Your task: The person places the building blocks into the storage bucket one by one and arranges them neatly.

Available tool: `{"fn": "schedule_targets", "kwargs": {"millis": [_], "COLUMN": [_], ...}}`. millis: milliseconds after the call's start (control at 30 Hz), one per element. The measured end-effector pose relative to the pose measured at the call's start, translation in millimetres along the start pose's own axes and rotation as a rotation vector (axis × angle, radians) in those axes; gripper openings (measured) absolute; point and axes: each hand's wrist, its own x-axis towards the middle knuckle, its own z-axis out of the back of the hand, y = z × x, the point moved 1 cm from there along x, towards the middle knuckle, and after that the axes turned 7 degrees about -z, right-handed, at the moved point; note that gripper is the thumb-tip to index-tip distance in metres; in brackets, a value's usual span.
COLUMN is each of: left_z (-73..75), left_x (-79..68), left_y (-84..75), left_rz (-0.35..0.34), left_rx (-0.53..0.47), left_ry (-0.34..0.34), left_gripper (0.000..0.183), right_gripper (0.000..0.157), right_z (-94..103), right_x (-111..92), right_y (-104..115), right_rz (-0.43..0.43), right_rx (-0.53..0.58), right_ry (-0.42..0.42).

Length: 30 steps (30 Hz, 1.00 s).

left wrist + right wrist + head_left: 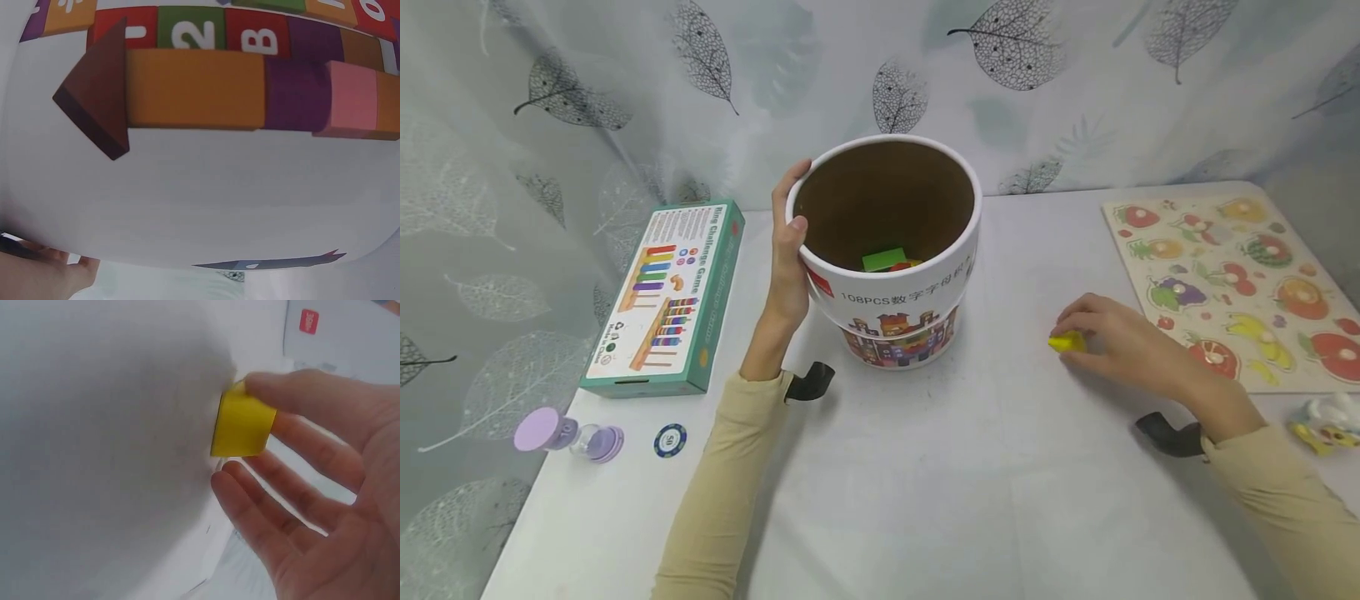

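A white bucket (898, 312) with printed toy-block pictures stands tilted toward me, its brown inside showing. A green block (883, 260) and some red and yellow pieces lie at its bottom. My left hand (787, 258) holds the bucket's left rim, the thumb over the edge; the left wrist view is mostly filled by the bucket's printed side. To the right of the bucket, my right hand (1101, 340) pinches a small yellow block (244, 424) between thumb and fingers, close to the table. The fingers partly cover the block in the head view.
On the left are a Ring Challenge Game box (658, 300), a purple sand timer (568, 435) lying down and a round chip (670, 440). A fruit puzzle board (1217, 292) lies at right, with a small white-and-yellow toy (1330, 423) nearer me. A leaf-print curtain (820, 75) hangs behind.
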Motion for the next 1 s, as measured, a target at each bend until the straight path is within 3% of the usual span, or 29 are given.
{"fn": "schedule_targets", "kwargs": {"millis": [233, 400, 567, 667, 833, 1000], "left_z": [1.7, 2.7, 5.4, 6.2, 4.8, 2.9], "left_x": [0.5, 1.3, -0.9, -1.9, -1.4, -0.9], "left_y": [-0.9, -0.4, -0.4, -0.1, 0.7, 1.5], "left_rz": [0.000, -0.003, 0.003, 0.002, -0.001, 0.002], "left_rx": [0.006, 0.001, 0.016, 0.009, -0.016, -0.020], "left_ry": [-0.004, -0.002, -0.012, -0.012, 0.002, 0.014], "left_gripper": [0.083, 0.084, 0.083, 0.082, 0.083, 0.083], "right_gripper": [0.031, 0.036, 0.043, 0.047, 0.045, 0.038], "right_z": [4.3, 21.0, 60.6, 85.2, 104.2, 97.7], "right_x": [4, 15, 44, 63, 92, 111], "right_y": [-7, 3, 37, 68, 116, 142], "right_rz": [-0.104, -0.115, 0.024, 0.150, 0.315, 0.366], "right_rx": [0.008, 0.040, 0.069, 0.161, 0.399, 0.499], "right_ry": [0.021, -0.065, -0.307, -0.413, -0.412, -0.376]}}
